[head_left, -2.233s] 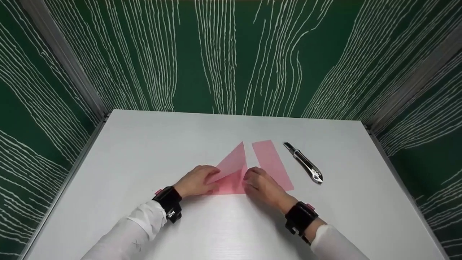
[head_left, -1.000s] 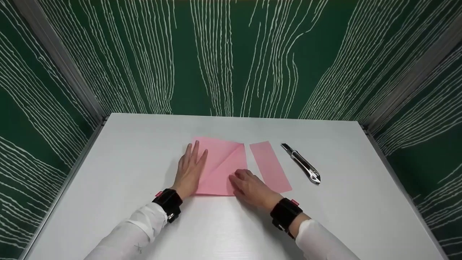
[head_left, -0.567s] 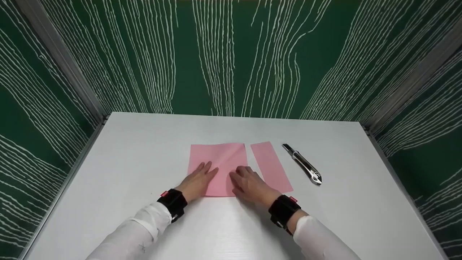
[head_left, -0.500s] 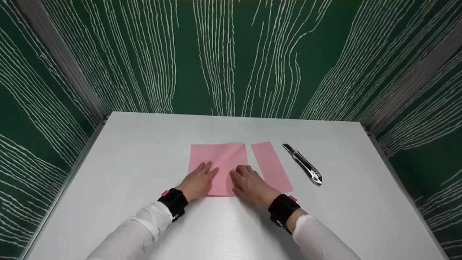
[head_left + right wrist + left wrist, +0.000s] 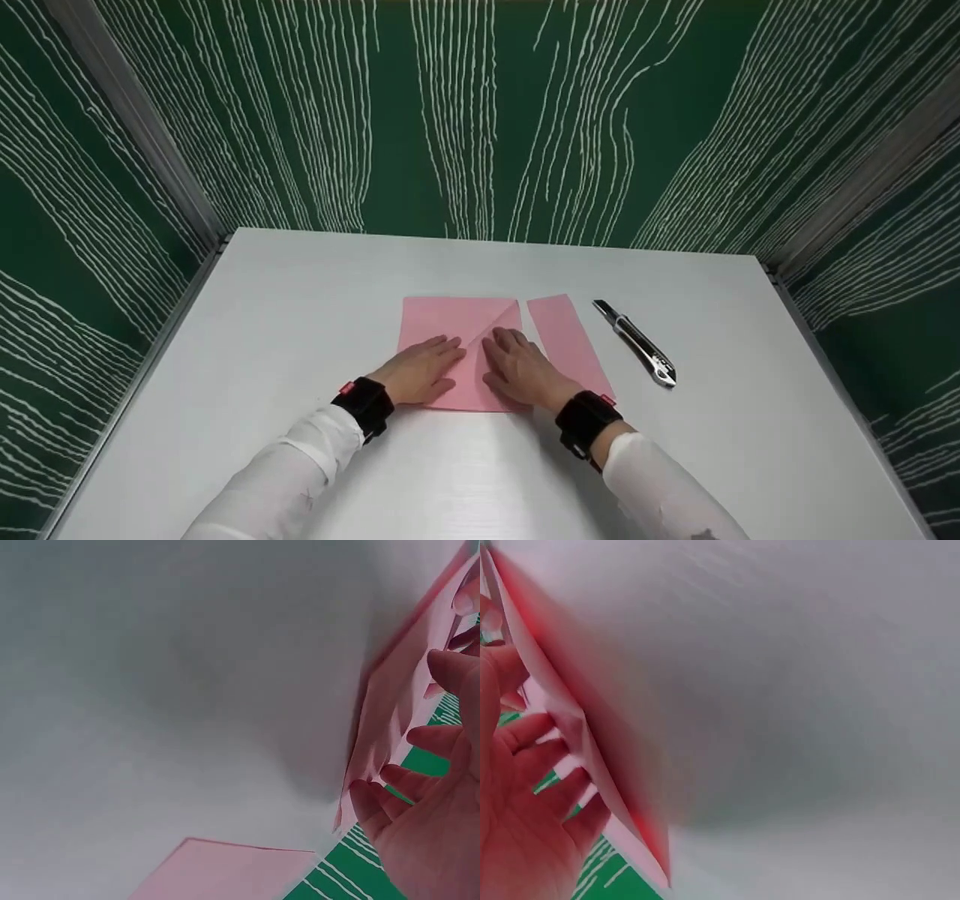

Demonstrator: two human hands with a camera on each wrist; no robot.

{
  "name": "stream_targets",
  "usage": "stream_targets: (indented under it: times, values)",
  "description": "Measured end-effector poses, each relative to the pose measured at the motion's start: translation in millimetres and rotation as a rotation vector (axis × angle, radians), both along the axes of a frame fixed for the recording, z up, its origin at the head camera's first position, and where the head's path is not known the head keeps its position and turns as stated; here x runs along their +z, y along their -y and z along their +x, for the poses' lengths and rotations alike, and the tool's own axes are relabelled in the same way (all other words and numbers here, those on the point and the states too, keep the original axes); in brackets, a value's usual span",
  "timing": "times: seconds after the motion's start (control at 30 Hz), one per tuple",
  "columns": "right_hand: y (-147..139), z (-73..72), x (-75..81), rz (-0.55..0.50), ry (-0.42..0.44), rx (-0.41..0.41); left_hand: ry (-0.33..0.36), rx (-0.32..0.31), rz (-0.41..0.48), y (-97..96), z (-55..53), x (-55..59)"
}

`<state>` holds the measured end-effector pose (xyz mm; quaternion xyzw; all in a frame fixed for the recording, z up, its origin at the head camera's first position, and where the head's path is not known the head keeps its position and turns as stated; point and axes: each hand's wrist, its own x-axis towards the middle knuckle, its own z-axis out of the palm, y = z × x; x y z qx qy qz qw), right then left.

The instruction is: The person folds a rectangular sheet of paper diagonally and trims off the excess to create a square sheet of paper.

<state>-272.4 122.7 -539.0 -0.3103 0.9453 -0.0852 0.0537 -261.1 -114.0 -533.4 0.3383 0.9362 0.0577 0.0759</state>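
Note:
A pink sheet of paper (image 5: 442,319) lies on the table, a diagonal crease running down-left from its far right corner. My left hand (image 5: 424,371) rests on its left part with the fingers stretched out. On the right half, my right hand (image 5: 529,375) presses the paper with slightly bent fingers. In the left wrist view the left hand's fingertips touch the sheet (image 5: 604,772), whose near edge stands slightly off the table. The right wrist view shows the right hand (image 5: 427,817) against the sheet (image 5: 394,697), nothing gripped. The hands hide the sheet's lower middle.
Just right of the sheet lies a narrow pink paper strip (image 5: 568,337). Farther right is a utility knife (image 5: 637,345) with its blade out, pointing away. The white table (image 5: 300,285) is bounded by green walls (image 5: 390,150) with white lines.
The sheet's left part, lifted and folded over earlier, has come down flat, exposing the crease. The left hand went from holding that flap to resting on the paper; the right hand slid slightly away from me.

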Motion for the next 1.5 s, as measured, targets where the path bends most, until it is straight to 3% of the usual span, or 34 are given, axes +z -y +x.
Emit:
stream_targets:
  times: [0.33, 0.47, 0.63, 0.8, 1.0, 1.33, 1.5]
  values:
    - [-1, -5.0, -14.1, 0.01, 0.002, -0.07, 0.031, -0.114, 0.038, 8.8, 0.6, -2.7]
    - [-1, -6.7, -16.8, 0.038, -0.022, -0.084, -0.005, -0.16, 0.033, 10.7, -0.2, -7.8]
    - [-2, -10.1, -16.0, 0.121, -0.061, -0.107, -0.063, -0.164, -0.041, 10.9, 1.2, -14.0]
    - [-7, -16.8, -16.9, 0.181, -0.038, -0.146, -0.053, -0.117, -0.053, 11.0, 3.6, -17.2]
    - [-11, -22.0, -18.7, 0.223, -0.031, -0.166, 0.053, -0.007, -0.051, 12.2, 1.5, -17.7]
    - [-11, -21.0, -17.7, 0.234, -0.081, -0.196, 0.173, 0.135, -0.02, 18.4, -0.4, -6.4]
    - [-12, -20.0, -17.6, 0.206, -0.105, -0.178, 0.203, 0.168, -0.001, 23.4, -3.1, -4.0]
